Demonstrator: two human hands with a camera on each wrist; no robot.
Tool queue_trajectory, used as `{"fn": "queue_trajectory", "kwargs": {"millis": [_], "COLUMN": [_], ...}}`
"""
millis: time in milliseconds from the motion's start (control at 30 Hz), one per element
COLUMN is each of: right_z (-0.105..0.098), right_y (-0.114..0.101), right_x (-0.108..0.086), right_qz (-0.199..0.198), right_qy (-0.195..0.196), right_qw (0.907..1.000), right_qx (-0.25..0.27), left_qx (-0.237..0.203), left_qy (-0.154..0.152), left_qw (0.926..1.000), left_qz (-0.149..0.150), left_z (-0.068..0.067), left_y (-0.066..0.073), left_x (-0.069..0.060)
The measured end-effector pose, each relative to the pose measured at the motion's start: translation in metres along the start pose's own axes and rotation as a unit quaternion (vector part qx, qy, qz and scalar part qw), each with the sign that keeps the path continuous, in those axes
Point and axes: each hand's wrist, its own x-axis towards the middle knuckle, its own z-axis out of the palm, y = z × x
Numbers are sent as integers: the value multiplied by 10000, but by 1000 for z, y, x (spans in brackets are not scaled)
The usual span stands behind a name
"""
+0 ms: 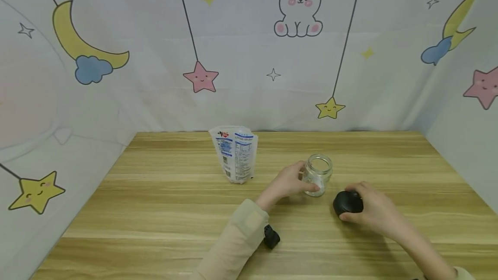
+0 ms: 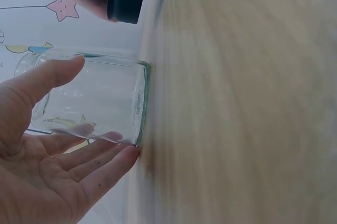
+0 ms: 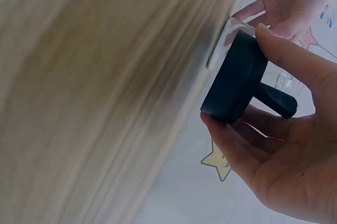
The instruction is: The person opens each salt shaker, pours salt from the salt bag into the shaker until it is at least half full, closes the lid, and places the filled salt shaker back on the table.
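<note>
A clear glass jar (image 1: 324,175) stands upright and uncapped on the wooden table, with a little white, grainy stuff at its bottom. My left hand (image 1: 287,180) holds the jar from the left, thumb on the near side and fingers round the far side. To the right of the jar, my right hand (image 1: 376,211) grips a black round lid (image 1: 345,204) by its rim. A short stem-like handle (image 3: 276,100) sticks out from the top of this lid in the right wrist view. The lid's flat side faces the table, just above or on it; I cannot tell which.
Left of the jar and farther back, a white pouch (image 1: 242,157) with blue printing stands on the wooden table (image 1: 155,211). A small black device (image 1: 271,237) sits at my left wrist. Printed white cloth (image 1: 249,98) encloses the table's back and sides.
</note>
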Motion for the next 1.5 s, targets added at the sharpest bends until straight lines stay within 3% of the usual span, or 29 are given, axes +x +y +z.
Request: {"fn": "queue_trajectory", "kwargs": {"millis": [1500], "right_z": [4], "right_y": [10], "right_x": [-3], "right_qz": [-178], "right_qy": [-247], "right_qw": [9995], "right_qx": [-92], "left_qx": [37], "left_qy": [1], "left_qw": [10000], "left_qz": [-65], "left_z": [0], "left_y": [0], "left_x": [0]}}
